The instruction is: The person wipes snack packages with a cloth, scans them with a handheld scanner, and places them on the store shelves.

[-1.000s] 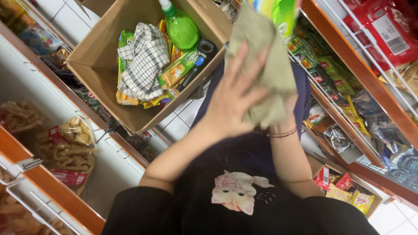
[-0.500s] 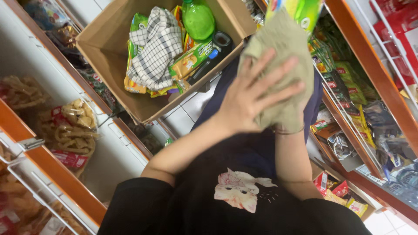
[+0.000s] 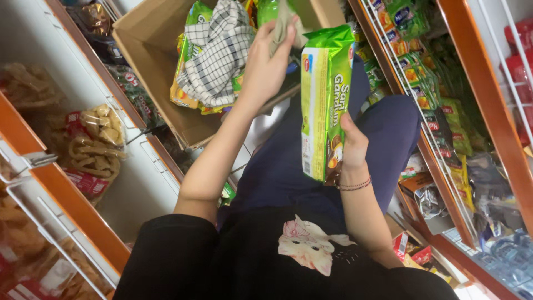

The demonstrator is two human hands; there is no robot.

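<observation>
A narrow shop aisle, snack shelves [image 3: 433,83] either side. The right hand [image 3: 352,147] grips a long green packet [image 3: 325,100] upright by its lower end; the left hand [image 3: 266,66] pinches a beige cloth [image 3: 286,22] over the open box [image 3: 150,50], clear of the packet.

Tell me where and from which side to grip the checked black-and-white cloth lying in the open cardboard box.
Grip the checked black-and-white cloth at its raised, bunched middle, coming straight down from above. It lies crumpled over snack packets inside the cardboard box, so its edges droop against the packets and box walls block the sides. The left hand, holding a beige cloth, is nearest; the right hand holds a tall green packet.
</observation>
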